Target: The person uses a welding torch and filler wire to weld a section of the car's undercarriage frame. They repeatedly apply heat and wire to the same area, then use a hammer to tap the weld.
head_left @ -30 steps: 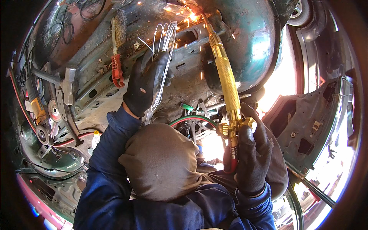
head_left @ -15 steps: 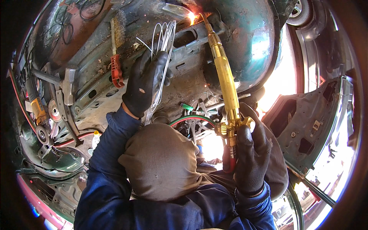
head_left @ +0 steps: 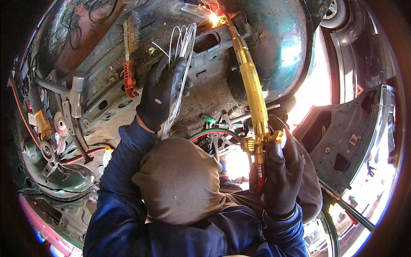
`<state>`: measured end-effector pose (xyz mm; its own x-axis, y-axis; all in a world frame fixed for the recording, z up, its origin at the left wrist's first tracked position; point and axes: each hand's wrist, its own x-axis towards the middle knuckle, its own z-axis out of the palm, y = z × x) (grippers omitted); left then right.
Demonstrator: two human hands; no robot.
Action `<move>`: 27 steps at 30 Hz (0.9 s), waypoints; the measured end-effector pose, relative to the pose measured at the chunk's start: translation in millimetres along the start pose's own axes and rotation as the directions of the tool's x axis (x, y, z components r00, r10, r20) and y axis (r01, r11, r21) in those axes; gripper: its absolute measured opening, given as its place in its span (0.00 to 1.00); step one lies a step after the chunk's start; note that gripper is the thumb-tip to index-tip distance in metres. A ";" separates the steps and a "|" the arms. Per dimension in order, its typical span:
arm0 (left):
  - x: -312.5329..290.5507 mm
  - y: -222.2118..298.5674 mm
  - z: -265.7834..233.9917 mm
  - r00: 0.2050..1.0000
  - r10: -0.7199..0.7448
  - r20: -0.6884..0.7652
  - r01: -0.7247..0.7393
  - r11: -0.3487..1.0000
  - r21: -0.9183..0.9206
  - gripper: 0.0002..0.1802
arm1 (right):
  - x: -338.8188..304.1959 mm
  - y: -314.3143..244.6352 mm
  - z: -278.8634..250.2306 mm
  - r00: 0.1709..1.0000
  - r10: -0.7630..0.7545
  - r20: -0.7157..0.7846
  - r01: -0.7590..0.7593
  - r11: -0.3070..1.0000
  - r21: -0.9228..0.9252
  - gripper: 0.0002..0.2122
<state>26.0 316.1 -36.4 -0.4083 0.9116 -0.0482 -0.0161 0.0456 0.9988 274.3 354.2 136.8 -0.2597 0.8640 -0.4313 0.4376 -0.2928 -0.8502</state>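
My right hand (head_left: 282,175), in a dark glove, is closed round the knobbed rear end of a brass gas welding torch (head_left: 252,85). The torch points up and away, and its bent tip meets the car body panel (head_left: 167,77) in a bright orange glow (head_left: 216,19) with sparks. My left hand (head_left: 160,88), gloved in black with a small hole at the back, grips a coil of thin silvery wire (head_left: 186,43). Loops of the wire stand above the fingers, just left of the glow. One loose wire end sticks out to the left.
A red-handled wire brush (head_left: 129,79) lies on the panel at left. Farther left are a hammer (head_left: 78,94) and an angle grinder (head_left: 43,124). Red and green hoses (head_left: 214,131) curve behind my knee (head_left: 180,180). At right leans a car door (head_left: 342,141).
More sparks fly from the glow at the torch tip. My right hand has shifted very slightly at the torch's knobs; the left hand and wire stay put.
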 end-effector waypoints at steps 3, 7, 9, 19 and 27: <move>2.1 3.3 0.1 0.998 -0.060 0.025 0.061 0.997 -0.036 0.21 | -0.7 0.6 2.4 0.999 -0.018 -0.029 0.018 1.000 0.011 0.26; 1.4 1.1 -1.9 0.997 -0.077 0.002 0.076 0.993 -0.087 0.22 | -2.1 -1.7 3.3 1.000 0.017 -0.011 -0.017 1.000 0.007 0.27; 1.7 0.6 0.8 0.996 -0.091 -0.016 0.089 0.992 -0.088 0.22 | -2.9 -4.5 1.3 0.999 0.038 -0.008 -0.038 0.999 0.019 0.27; 2.3 2.0 1.6 0.999 -0.052 -0.005 0.052 0.998 -0.034 0.22 | -0.8 4.7 3.5 0.999 -0.037 -0.031 0.037 0.999 0.014 0.25; 1.1 7.6 3.6 0.993 -0.114 -0.026 0.111 0.990 -0.085 0.24 | -0.3 2.7 1.5 1.000 -0.022 0.000 0.022 1.000 0.021 0.26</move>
<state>28.7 318.9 -28.8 -0.4278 0.8893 -0.1614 -0.1389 0.1118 0.9840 274.2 352.6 134.1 -0.2693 0.8705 -0.4120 0.4135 -0.2819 -0.8658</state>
